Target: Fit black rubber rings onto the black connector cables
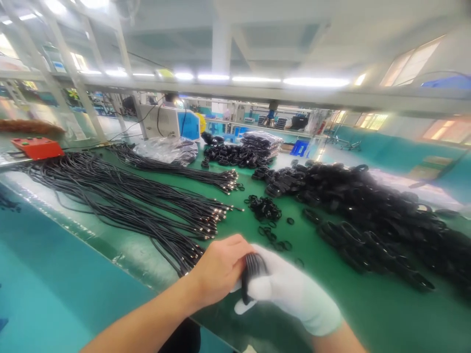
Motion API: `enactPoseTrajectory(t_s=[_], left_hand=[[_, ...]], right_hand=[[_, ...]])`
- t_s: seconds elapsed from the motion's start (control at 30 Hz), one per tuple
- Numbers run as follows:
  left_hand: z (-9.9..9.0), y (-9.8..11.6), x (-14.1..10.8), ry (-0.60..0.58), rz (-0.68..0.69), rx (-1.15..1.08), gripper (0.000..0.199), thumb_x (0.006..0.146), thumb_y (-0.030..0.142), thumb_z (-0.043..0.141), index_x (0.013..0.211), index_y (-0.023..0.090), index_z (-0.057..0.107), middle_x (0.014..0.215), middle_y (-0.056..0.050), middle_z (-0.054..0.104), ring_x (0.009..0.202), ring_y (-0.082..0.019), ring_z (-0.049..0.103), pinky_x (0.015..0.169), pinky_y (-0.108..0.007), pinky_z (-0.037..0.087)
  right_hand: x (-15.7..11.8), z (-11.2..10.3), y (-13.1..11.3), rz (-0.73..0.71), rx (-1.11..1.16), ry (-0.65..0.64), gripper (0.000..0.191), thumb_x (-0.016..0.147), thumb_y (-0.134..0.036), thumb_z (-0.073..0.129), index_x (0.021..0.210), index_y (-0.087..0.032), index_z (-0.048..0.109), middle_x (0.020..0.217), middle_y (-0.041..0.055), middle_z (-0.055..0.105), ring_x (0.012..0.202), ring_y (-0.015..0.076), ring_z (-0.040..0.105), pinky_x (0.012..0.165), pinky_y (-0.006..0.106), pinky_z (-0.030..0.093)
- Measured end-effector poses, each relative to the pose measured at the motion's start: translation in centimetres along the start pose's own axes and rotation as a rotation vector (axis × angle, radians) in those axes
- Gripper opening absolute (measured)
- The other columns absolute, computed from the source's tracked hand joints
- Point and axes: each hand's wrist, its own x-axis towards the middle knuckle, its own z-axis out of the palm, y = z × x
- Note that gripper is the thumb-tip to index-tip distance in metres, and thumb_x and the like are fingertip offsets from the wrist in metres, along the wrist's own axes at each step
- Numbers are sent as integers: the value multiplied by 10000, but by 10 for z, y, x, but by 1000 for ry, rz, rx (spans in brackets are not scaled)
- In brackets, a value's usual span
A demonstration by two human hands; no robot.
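A small coil of black cable is held upright between my two hands near the front edge of the table. My right hand, in a white glove, is wrapped round the coil with the thumb across its near side. My bare left hand is closed on the coil's left side; its fingertips are partly hidden. Left of my hands lie long bundles of straight black cables with shiny metal plug ends. Beyond my hands is a small heap of black rings, with several loose ones nearby.
A large pile of coiled black cables covers the right side of the green table. More coils and clear plastic bags lie at the back. A red control box sits far left. A metal rail with lights spans above.
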Motion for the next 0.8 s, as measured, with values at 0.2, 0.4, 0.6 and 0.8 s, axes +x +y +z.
enactPoseTrajectory(t_s=[0.2, 0.4, 0.6, 0.8], left_hand=[[-6, 2, 5, 22, -246, -169, 196, 802, 142, 503, 956, 202, 606, 785, 14, 609, 691, -128, 580, 628, -220, 464], [0, 1, 7, 83, -308, -154, 101, 770, 145, 501, 749, 186, 591, 678, 21, 606, 602, -114, 565, 537, -195, 435], [10, -7, 5, 92, -426, -264, 62, 741, 161, 529, 793, 195, 535, 617, 47, 579, 489, -100, 558, 451, -190, 422], [21, -15, 8, 112, -541, -326, 96, 679, 165, 582, 713, 185, 494, 574, 51, 547, 452, -97, 536, 393, -179, 391]], right_hand=[[2, 0, 6, 11, 183, 22, 320, 734, -280, 697, 989, -114, 599, 894, 100, 629, 764, 193, 640, 664, 375, 556], [3, -5, 14, 17, 229, 83, 311, 759, -265, 685, 1014, -102, 615, 819, 97, 648, 754, 195, 645, 662, 371, 544], [5, 3, 12, -11, 130, 69, 273, 767, -295, 670, 935, -83, 634, 786, 82, 632, 728, 177, 622, 668, 350, 536], [4, 9, 10, 77, -43, 109, 215, 755, -271, 654, 874, -112, 573, 729, 35, 615, 569, 125, 599, 559, 261, 505]])
